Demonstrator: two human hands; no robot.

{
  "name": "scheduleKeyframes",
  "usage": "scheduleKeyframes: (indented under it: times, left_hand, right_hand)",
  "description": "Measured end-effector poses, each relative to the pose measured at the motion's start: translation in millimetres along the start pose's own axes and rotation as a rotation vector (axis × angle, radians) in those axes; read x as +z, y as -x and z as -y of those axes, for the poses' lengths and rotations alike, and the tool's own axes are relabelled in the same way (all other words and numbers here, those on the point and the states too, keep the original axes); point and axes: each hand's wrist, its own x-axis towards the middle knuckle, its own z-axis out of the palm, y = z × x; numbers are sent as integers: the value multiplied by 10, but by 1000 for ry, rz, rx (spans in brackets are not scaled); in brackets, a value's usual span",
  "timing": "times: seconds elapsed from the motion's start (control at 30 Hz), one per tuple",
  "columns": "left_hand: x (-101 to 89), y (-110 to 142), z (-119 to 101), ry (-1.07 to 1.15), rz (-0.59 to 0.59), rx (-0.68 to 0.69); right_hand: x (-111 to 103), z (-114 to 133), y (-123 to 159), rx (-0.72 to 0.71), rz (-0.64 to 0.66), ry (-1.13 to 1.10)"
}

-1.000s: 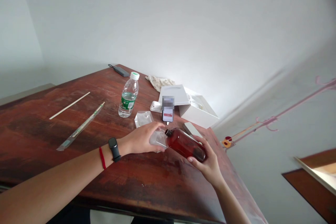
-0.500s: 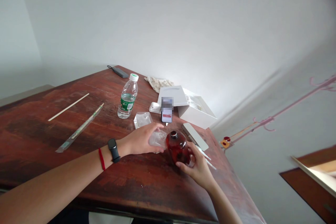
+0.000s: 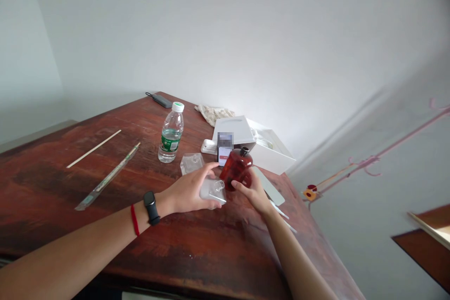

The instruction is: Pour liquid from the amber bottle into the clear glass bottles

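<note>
My left hand, wearing a black band and a red cord at the wrist, has its thumb and fingers around a clear, frosted plastic piece with a small round knob. Beside it on the right, my right hand grips a dark red glass bottle by its lower side. The bottle's short dark neck points up, and its body leans slightly to the right. A similar clear plastic piece lies on the table just past my left hand.
On the brown wooden table a water bottle stands left of a phone. Behind are a white box, a white case and a cloth. A thin stick and a wrapped one lie left.
My right hand has lifted the red bottle up and away from me, so it now overlaps the phone's lower corner. The plastic piece in my left hand has turned slightly, showing its knob.
</note>
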Motion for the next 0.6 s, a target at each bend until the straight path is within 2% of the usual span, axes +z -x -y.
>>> scheduleKeyframes:
  times: [0.13, 0.33, 0.43, 0.6]
  left_hand:
    - [-26, 0, -36, -11, -15, -14]
    - [-33, 33, -131, -25, -76, 62]
    - [-38, 55, -170, -22, -164, 88]
    - [-104, 61, -264, -37, -389, 72]
  right_hand:
    - [66, -146, -4, 12, -23, -13]
    - [105, -192, 124, -21, 122, -125]
    - [109, -189, 130, -7, 134, -157]
    - [103, -148, 154, -12, 196, -161]
